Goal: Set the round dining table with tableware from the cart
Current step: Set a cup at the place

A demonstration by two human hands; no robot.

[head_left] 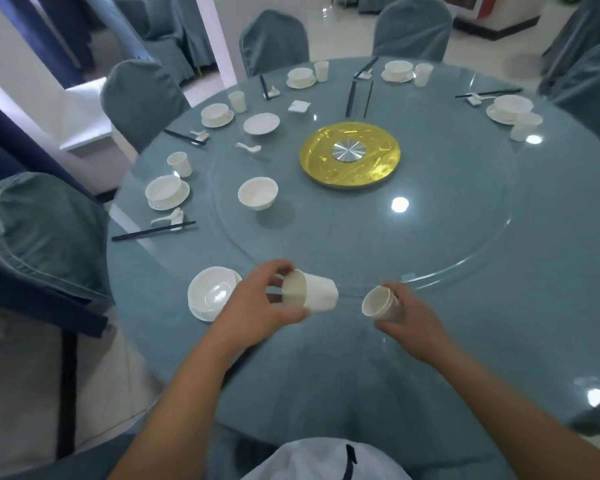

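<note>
Both forearms reached over the near edge of the round table [430,341]. At the near-left edge a bowl on a plate [210,294] lay just beside the left hand [260,306], which held a white cup [312,295] tipped on its side, fingers curled around the rim, mouth toward the camera. Near it, to the right, the right hand [413,315] gripped a smaller cup [381,304], also tilted, above the cloth. Farther back, a loose bowl [258,193] stood on the glass turntable [465,209], and place settings lined the left and far edges.
</note>
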